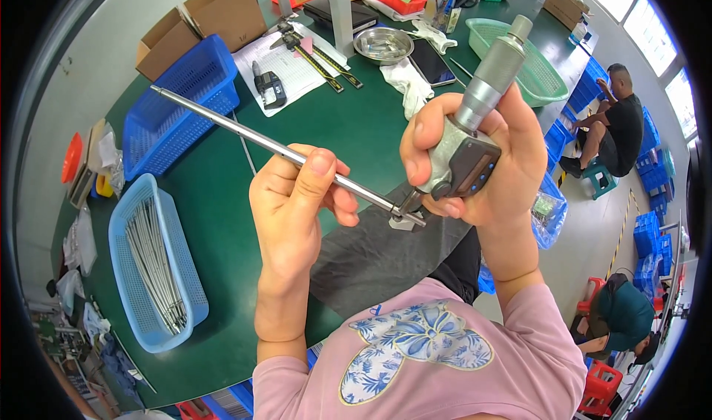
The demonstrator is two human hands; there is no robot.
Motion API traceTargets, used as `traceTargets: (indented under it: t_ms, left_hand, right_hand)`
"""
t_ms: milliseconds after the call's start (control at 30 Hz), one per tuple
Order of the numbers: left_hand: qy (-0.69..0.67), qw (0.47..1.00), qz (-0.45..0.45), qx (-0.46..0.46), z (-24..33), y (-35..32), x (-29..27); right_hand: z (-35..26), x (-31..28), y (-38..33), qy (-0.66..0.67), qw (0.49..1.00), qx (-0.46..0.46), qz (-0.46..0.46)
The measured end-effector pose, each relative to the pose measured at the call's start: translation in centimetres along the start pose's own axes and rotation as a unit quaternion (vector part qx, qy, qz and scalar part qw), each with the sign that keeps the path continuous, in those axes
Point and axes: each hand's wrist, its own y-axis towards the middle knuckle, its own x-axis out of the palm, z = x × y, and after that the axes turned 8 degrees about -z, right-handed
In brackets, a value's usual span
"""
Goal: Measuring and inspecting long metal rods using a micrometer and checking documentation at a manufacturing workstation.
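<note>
My left hand [293, 197] pinches a long, thin metal rod [237, 129] between thumb and fingers. The rod slants from the upper left down to the right. In my right hand [512, 160] is a digital micrometer [467, 157], its silver thimble pointing up and to the right. The lower end of the rod lies at the micrometer's jaws; whether they touch it on both sides I cannot tell. A light blue basket [196, 301] at the left holds many similar metal rods [152, 260].
A dark blue basket [178, 86] stands beyond the rods, near a cardboard box [226, 12]. Calipers [319, 60] and another micrometer [268, 86] lie on paper sheets. Farther right are a metal bowl [383, 44], white gloves [408, 85] and a green basket [538, 75]. Two people sit beyond the table.
</note>
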Motion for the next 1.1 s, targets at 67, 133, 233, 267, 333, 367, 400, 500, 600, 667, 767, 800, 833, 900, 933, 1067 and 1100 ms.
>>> traceTargets:
  t_ms: [67,133,233,267,333,367,400,500,600,667,767,800,833,900,933,1067,1100]
  left_hand:
    - [0.0,1.0,-0.002,-0.001,0.0,0.0,0.0]
    - [-0.001,1.0,-0.005,-0.002,0.0,0.1,0.0]
    - [0.0,1.0,-0.008,-0.002,-0.1,0.1,-0.1]
    - [-0.002,1.0,-0.008,-0.004,-0.1,0.1,-0.1]
    - [-0.003,1.0,-0.008,-0.006,-0.1,0.1,-0.1]
    - [-0.003,1.0,-0.01,-0.007,-0.1,0.1,-0.1]
    - [-0.003,1.0,-0.013,-0.009,-0.1,0.1,0.0]
    - [-0.001,1.0,-0.015,-0.01,-0.1,0.1,0.0]
    - [0.0,1.0,-0.016,-0.009,-0.1,0.2,-0.1]
    - [-0.001,1.0,-0.016,-0.01,-0.1,0.2,-0.3]
    - [-0.004,1.0,-0.018,-0.01,-0.1,0.2,-0.4]
    - [-0.005,1.0,-0.02,-0.009,-0.1,0.2,-0.3]
    - [-0.003,1.0,-0.022,-0.009,-0.1,0.2,-0.2]
    - [-0.001,1.0,-0.029,-0.005,-0.2,0.5,-0.2]
    - [-0.002,0.999,-0.034,-0.006,-0.3,0.5,-0.3]
    - [0.012,1.0,-0.008,-0.001,-0.4,0.4,-0.4]
    - [0.011,1.0,-0.003,0.0,-0.6,0.4,-0.5]
  right_hand:
    - [0.4,-0.7,-0.1,0.035,0.999,-0.012,-0.028]
    - [0.5,-0.8,-0.1,0.07,0.996,-0.024,-0.055]
    - [0.3,-0.4,-0.1,0.054,0.998,-0.009,-0.028]
    - [0.3,-0.3,0.0,0.044,0.999,0.0,-0.01]
    - [0.2,-0.1,0.0,0.035,0.999,0.01,0.009]
    - [0.1,-0.1,0.0,0.029,0.999,0.011,0.011]
    - [0.1,-0.1,0.0,0.022,1.0,0.013,0.012]
    - [0.8,-1.4,0.0,0.079,0.995,-0.015,-0.058]
    - [0.3,-0.8,-0.1,0.047,0.999,0.009,-0.014]
    - [0.2,-0.5,0.1,0.033,0.999,0.013,-0.003]
    - [0.4,-0.6,0.2,0.021,1.0,0.011,-0.001]
    - [0.4,-0.7,0.1,0.023,1.0,0.003,-0.009]
    - [0.5,-0.8,0.0,0.025,1.0,0.0,-0.009]
    - [0.6,-1.1,0.0,0.013,1.0,-0.02,-0.019]
    - [0.7,-1.1,0.0,0.03,0.999,-0.019,-0.024]
    - [1.0,-1.2,0.3,0.038,0.999,-0.006,-0.025]
    - [1.0,-1.2,0.3,0.042,0.999,-0.005,-0.024]
